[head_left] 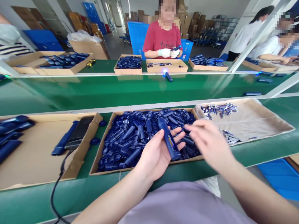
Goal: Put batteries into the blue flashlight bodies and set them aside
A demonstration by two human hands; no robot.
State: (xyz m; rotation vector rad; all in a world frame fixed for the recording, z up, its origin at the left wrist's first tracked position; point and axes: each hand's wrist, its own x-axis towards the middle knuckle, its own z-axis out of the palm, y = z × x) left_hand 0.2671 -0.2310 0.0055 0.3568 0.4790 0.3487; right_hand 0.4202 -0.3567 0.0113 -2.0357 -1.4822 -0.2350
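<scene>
A dark blue cylindrical casing (172,146) with an opening in its side lies across the palm of my left hand (157,152), held under the thumb. My right hand (207,141) is just to the right of it, slightly blurred, with thumb and fingertips brought together; whatever is between them, if anything, is too small to make out. Below and behind my hands is a cardboard tray (93,168) full of blue plastic parts (127,133). A lined tray (261,119) on the right holds small metallic and blue cylinders (221,109).
At the left, a cardboard tray (35,158) holds blue casings and a black device (80,132) with a cable. Beyond the green belt (105,93), which carries a lit blue casing (168,77), a gloved person (163,40) sits behind trays. Other people are at both sides.
</scene>
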